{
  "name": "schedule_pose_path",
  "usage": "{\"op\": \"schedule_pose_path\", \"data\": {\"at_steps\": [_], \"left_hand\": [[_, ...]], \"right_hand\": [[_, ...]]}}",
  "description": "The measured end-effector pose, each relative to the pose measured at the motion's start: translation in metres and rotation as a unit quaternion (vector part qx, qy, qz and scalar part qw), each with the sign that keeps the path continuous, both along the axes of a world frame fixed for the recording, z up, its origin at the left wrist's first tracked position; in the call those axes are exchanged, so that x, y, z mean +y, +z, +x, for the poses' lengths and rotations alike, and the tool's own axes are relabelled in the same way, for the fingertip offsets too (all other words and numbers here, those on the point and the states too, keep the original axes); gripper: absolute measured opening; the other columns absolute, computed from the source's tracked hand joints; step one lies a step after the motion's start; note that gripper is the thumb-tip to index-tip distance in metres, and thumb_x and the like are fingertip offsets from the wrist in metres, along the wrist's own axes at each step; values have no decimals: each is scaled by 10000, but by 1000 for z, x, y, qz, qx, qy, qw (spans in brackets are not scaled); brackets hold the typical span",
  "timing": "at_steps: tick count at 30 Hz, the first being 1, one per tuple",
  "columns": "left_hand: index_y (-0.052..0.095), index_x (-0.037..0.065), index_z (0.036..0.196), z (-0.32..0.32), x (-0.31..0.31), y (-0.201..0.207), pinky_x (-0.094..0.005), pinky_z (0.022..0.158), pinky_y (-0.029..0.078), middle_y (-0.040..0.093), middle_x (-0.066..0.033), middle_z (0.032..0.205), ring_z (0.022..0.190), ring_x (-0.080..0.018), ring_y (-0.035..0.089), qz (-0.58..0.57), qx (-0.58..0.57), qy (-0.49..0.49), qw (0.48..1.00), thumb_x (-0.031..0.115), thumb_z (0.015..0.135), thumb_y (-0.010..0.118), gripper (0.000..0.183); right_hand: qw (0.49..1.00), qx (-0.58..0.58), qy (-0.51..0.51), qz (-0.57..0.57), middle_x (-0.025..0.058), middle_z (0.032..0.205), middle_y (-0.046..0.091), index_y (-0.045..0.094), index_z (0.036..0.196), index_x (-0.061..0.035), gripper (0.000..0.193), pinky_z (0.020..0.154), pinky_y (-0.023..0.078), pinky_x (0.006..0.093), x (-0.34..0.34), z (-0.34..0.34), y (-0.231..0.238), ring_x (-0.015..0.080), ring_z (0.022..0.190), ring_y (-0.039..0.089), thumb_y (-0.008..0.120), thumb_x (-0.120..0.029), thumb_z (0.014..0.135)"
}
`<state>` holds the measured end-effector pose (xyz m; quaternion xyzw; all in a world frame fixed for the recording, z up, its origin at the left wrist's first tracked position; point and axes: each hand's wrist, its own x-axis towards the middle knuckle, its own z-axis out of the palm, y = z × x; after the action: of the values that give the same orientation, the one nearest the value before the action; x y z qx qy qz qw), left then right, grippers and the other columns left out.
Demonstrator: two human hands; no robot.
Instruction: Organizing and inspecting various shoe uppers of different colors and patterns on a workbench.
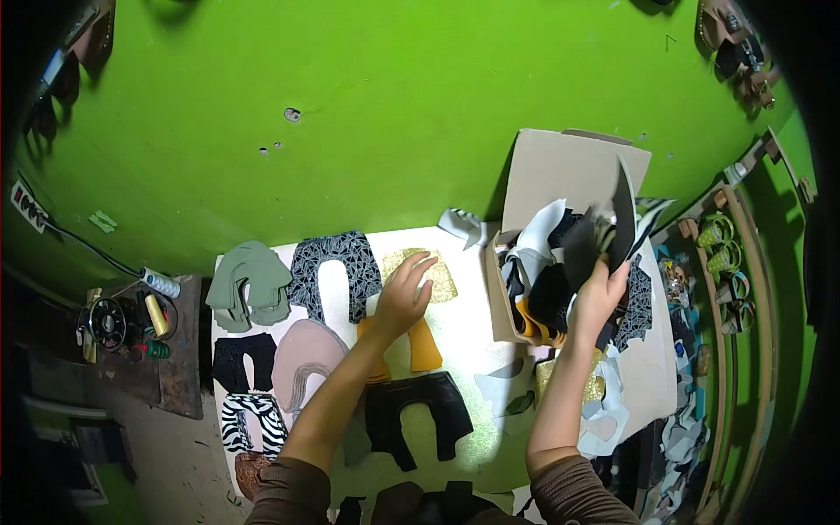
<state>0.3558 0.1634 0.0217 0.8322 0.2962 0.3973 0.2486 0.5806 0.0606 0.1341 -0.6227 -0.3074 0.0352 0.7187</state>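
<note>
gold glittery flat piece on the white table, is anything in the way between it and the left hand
Nothing visible: the bare left hand overlaps the gold glittery flat piece in this view, with no other thing between them. Whether they touch, I cannot tell.

Gap between gold piece (444, 285) and cardboard box (499, 308) — pale scrap (464, 227) in the way at far end

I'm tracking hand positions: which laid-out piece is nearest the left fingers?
The glittery gold piece, beside the black patterned arch: the left hand overlaps it in view; only the forearm crosses the orange piece.
</note>
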Motion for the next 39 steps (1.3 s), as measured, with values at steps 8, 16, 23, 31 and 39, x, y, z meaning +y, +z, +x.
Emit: {"op": "schedule_pose_path", "data": {"at_steps": [8,16,23,31,39], "left_hand": [[493,52,1162,0,-17,0,-390,894,398,474,-147,1192,1060,-334,490,-64,29,-19,997,133,839,484,334],[467,71,1205,16,-22,12,-399,923,375,448,-146,1237,1100,-342,464,-57,79,-22,995,158,844,481,372],[434,-37,1213,49,7,0,-370,986,330,412,-224,1259,1162,-375,406,-101,118,71,985,23,769,464,449],[438,-38,1198,48,21,-13,-337,989,325,418,-220,1238,1159,-349,410,-164,142,81,973,-14,758,421,440],[385,-42,1241,70,16,26,-360,1004,290,383,-222,1274,1196,-335,378,-152,-94,20,984,165,907,360,394]], "right_hand": [[770,-349,26,-534,199,1364,321,406,1282,-36,525,1033,155,547,-2,14,-53,336,1298,239,515,-262,821],[816,-295,108,-486,193,1185,501,510,1161,-25,410,921,368,442,-9,-24,-29,351,1099,464,540,-221,802],[913,-306,141,-231,225,1148,501,649,917,-12,234,926,366,396,59,-82,-105,360,1096,443,512,-97,747],[835,-344,172,-394,234,1409,162,415,1202,83,470,1048,193,455,102,-64,-173,358,1308,170,485,-125,787],[932,-246,187,-189,281,1398,119,228,1271,146,568,1047,227,437,70,-60,-75,442,1278,187,445,-40,780]]}}
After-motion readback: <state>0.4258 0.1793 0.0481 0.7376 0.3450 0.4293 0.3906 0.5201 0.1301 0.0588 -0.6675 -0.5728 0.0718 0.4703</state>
